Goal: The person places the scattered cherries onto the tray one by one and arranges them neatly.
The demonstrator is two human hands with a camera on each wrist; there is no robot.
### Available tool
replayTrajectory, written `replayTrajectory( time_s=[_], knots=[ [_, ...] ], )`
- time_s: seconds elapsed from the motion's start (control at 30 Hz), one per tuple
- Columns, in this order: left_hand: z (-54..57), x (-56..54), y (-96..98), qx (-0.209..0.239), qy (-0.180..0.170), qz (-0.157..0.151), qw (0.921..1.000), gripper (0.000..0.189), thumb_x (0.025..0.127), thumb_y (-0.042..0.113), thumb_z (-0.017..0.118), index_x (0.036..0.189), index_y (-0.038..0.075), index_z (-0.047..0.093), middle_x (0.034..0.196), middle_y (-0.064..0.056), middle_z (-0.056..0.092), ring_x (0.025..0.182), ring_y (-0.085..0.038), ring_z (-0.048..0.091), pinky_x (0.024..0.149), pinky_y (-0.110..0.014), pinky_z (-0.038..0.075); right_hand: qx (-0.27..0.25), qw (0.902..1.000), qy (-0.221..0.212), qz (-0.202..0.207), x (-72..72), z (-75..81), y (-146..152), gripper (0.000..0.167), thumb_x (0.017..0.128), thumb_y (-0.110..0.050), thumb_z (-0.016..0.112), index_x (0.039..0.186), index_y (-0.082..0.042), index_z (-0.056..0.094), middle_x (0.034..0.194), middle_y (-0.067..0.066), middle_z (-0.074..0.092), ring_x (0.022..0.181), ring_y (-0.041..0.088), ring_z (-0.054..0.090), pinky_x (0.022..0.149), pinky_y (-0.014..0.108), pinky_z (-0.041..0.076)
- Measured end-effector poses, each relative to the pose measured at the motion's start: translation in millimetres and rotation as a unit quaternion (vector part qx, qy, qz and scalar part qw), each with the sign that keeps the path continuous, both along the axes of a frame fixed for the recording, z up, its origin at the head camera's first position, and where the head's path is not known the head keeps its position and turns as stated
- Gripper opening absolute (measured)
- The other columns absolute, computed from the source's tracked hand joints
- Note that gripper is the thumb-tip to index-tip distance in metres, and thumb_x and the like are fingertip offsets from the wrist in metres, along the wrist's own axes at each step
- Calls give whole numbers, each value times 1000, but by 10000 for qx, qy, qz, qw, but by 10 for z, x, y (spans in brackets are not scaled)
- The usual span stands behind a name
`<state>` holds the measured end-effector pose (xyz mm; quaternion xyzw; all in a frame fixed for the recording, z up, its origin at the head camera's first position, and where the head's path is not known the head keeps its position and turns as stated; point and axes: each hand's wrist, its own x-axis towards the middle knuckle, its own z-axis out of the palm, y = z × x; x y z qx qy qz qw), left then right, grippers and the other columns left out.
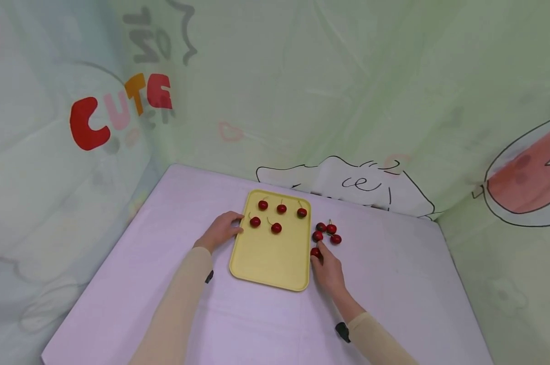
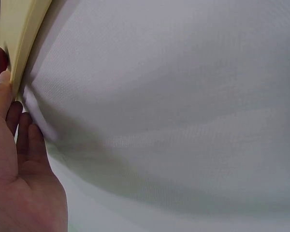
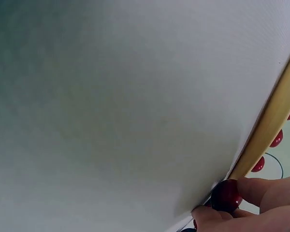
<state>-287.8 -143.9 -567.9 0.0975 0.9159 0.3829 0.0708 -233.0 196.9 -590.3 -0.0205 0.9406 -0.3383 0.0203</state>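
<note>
A yellow rectangular tray point(image 1: 270, 264) lies on the table. Several red cherries with stems sit in its far half: three in the far row, with a cherry point(image 1: 255, 221) and another cherry point(image 1: 276, 228) in the row nearer me. At the tray's left rim, my left hand point(image 1: 219, 231) pinches the edge, thumb over the rim and fingers along its outer side. My right hand point(image 1: 330, 272) holds a dark red cherry point(image 3: 226, 195) between thumb and fingertips, close beside the tray's right rim. Several loose cherries point(image 1: 336, 239) lie just beyond that hand, right of the tray.
The table point(image 1: 384, 284) has a pale lilac cover. Light fabric walls point(image 1: 275, 101) with printed letters and drawings rise behind it and at both sides. A dark band point(image 1: 342, 332) shows at my right wrist.
</note>
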Motion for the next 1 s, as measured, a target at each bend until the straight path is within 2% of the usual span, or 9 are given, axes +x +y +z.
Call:
replayTrajectory(
  time_s=[0.13,0.3,0.47,0.67,0.87,1.0],
  knots=[
    [-53,-13,-11,-8,26,17,10000,45,94,14,65,135,1,54,137,-14,54,133,-30,45,115,-42,33,0,10000,52,-78,20,20,-18,55,98,-12,60,147,1,39,148,20,43,136,35,41,108,48,40],
    [-90,-16,-15,-23,40,8,10000,45,94,15,66,135,1,54,137,-14,54,132,-30,45,115,-42,33,-31,9999,49,-108,86,148,-46,53,97,-10,60,145,3,43,146,21,45,134,36,44,107,48,41],
    [-32,0,2,19,-74,12,10000,45,95,14,65,136,2,53,138,-13,53,134,-30,44,116,-41,32,-244,9996,46,-122,117,325,-106,53,97,-10,60,146,1,42,147,19,44,132,34,47,103,46,45],
    [18,8,-7,-50,-48,13,10000,45,95,14,65,136,1,53,138,-14,53,133,-29,44,116,-41,32,-369,9992,179,0,26,471,-198,53,96,-9,61,146,0,43,146,20,46,127,35,52,99,43,48],
    [18,9,-14,-12,-101,-14,9999,46,95,15,65,137,2,53,139,-13,53,134,-29,43,116,-41,31,-323,9992,128,173,-102,515,-265,52,97,-11,62,144,1,45,142,22,49,123,36,55,99,45,50],
    [17,8,-15,11,-110,-41,9999,46,95,16,65,137,2,52,139,-13,53,134,-29,43,116,-41,31,-210,9995,80,200,-181,531,-334,50,97,-13,62,143,2,47,139,24,52,112,35,59,95,46,52]
  ],
)
